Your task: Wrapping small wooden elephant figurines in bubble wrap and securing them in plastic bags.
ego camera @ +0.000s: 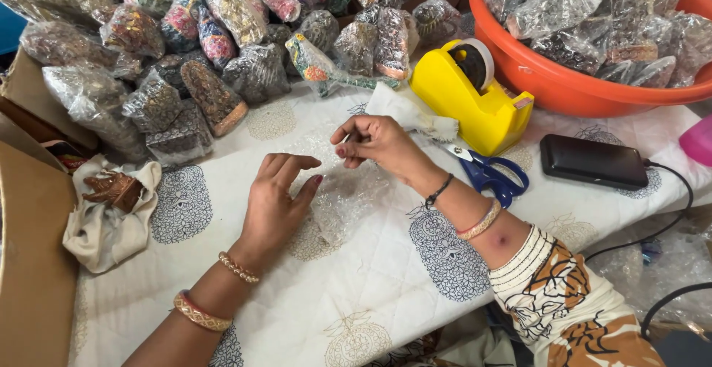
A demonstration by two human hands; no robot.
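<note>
The left hand [274, 204] is pressing flat, fingers released, on the bubble wrap [337, 207], pinning it to the worktop [297, 293]. The right hand [374, 141], at one o'clock from it, is pinching its fingers shut, apparently on something small; what it is, I cannot tell.

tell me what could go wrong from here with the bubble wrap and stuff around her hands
The scissors lie open-bladed just beside the right hand, so a reach that way might nick it. The clear bubble wrap under the left hand is hard to see on the patterned cloth and could slip. The cable near the black device could snag a sleeve.
</note>
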